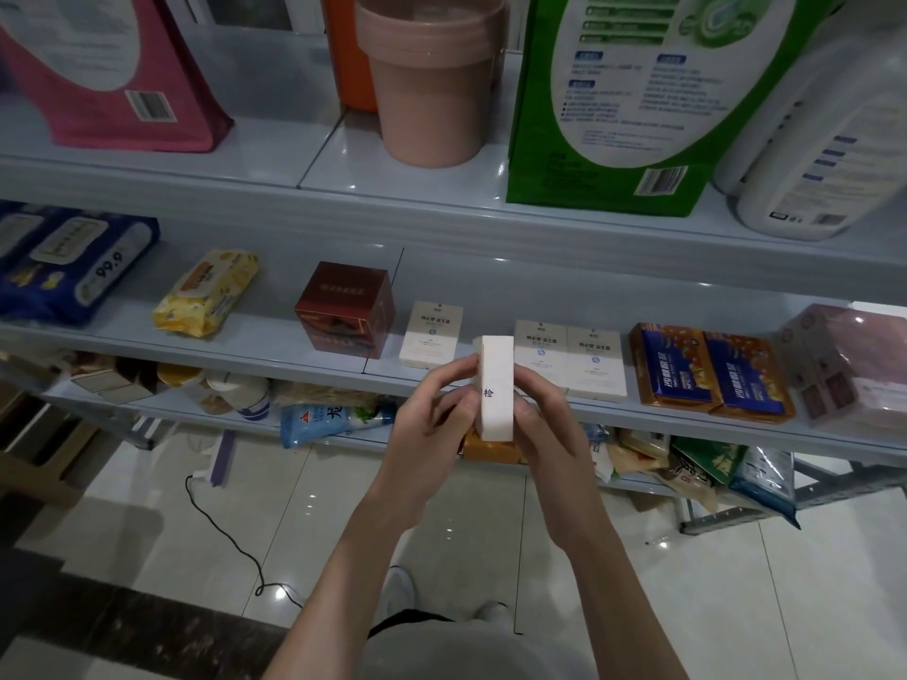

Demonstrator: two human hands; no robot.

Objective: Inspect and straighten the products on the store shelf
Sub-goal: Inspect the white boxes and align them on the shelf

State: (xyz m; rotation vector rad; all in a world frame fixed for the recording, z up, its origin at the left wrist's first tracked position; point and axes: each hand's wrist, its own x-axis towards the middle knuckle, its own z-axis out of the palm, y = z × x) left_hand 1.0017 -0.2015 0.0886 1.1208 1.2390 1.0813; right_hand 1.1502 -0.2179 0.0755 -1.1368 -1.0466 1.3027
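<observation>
1. On the middle shelf (pixel 275 350), well left of the work, lie a blue wipes pack (pixel 73 267), a yellow wipes pack (pixel 206 293) and a dark red box (pixel 346 309). None of them needs touching for this step.
2. One cream box (pixel 431 336) stands alone just left of a gap in its row.
3. The left hand (pixel 432 409) is curled closed on the left face of the white box (pixel 496 387), which is held edge-on in front of that gap, clear of the shelf.
4. The right hand (pixel 545 424) grips the opposite face, fingers wrapped round it.
5. To inspect well, I would turn the box slowly, checking each face, then set it upright into the gap, printed front outward.
6. Line it up with the two cream boxes (pixel 569 358) on the right, flush with the shelf edge; the orange-and-blue cartons (pixel 711 375) beyond look tidy.
</observation>
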